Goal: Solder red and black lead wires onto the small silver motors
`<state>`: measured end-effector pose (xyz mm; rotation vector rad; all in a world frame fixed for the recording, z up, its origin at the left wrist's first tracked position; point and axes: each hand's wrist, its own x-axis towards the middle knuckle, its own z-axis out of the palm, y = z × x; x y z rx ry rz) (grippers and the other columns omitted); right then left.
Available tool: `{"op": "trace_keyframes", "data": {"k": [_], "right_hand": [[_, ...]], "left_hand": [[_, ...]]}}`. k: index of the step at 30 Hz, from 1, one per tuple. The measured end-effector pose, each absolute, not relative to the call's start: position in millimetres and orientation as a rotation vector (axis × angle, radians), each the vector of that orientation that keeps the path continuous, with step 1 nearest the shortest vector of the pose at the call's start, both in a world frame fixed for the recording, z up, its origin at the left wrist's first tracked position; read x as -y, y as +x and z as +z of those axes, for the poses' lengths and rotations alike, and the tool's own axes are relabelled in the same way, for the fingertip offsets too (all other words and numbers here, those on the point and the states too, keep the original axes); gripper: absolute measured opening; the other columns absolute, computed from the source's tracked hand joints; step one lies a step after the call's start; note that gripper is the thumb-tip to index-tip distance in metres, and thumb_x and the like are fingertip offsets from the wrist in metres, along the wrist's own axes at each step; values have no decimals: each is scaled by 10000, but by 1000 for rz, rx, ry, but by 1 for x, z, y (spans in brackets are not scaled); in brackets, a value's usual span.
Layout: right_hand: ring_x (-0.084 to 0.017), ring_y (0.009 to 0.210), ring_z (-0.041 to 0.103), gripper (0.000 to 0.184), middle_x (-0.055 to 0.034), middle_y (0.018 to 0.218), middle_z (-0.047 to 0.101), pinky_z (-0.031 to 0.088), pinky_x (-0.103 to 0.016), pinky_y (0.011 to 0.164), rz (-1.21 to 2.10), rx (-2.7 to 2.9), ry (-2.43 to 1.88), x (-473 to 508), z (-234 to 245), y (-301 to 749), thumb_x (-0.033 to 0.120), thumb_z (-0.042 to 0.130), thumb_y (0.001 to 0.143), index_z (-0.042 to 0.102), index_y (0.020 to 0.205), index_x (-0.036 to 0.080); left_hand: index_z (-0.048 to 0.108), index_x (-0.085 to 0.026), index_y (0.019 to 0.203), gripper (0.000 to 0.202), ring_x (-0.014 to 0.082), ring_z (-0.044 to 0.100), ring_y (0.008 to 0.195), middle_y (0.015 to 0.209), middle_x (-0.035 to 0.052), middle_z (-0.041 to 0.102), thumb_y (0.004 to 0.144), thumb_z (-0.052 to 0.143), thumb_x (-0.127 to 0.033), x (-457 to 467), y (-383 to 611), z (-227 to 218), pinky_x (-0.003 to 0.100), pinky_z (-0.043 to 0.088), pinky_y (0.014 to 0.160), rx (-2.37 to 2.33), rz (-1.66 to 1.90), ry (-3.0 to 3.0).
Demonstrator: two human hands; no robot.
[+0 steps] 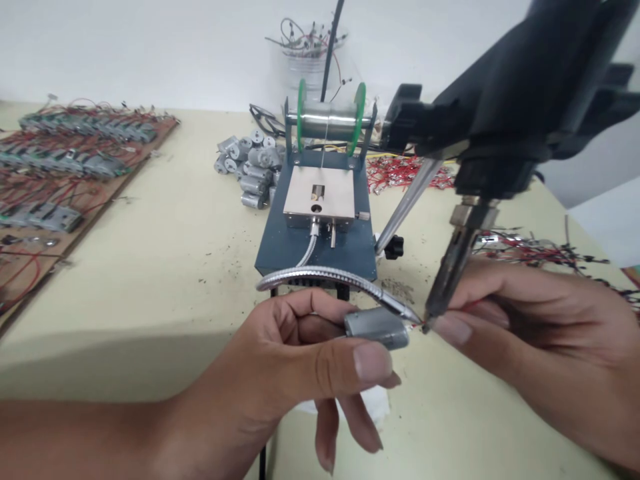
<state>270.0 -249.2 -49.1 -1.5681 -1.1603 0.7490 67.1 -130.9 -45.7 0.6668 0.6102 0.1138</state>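
My left hand grips a small silver electric motor between thumb and fingers, its terminal end turned to the right. Pinched in my right hand is a thin red wire whose end reaches the motor's terminal. The soldering iron points down from its black holder, its tip at the wire end and terminal. From the left, the nozzle of a flexible metal solder feed tube meets the same spot. My right fingertips partly hide the wire.
A blue solder feeder with a green-flanged solder spool stands in the middle. Loose motors are piled beside it. A board of wired motors lies left; red wires and more wire bundles lie right. A clear tub stands behind.
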Motion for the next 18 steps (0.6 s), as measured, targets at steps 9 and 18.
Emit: {"op": "trace_keyframes", "data": {"k": [9,18], "right_hand": [[-132,517,496,60,45,650,596,368,-289,442,826,1404,-1538,243,-45,290,332,793,890,760,860,373],[-139,631,582,273,-18,718,677,405,-299,548,636,1475,-1899,252,-11,397,477,710,947,758,794,256]], "left_hand": [[676,-160,874,268,114,720,517,815,32,799,816,885,-318,134,66,-52,121,516,405,-631,85,693],[606,-175,861,410,100,668,468,678,58,786,738,914,-416,155,54,-85,149,495,475,-611,-113,693]]}}
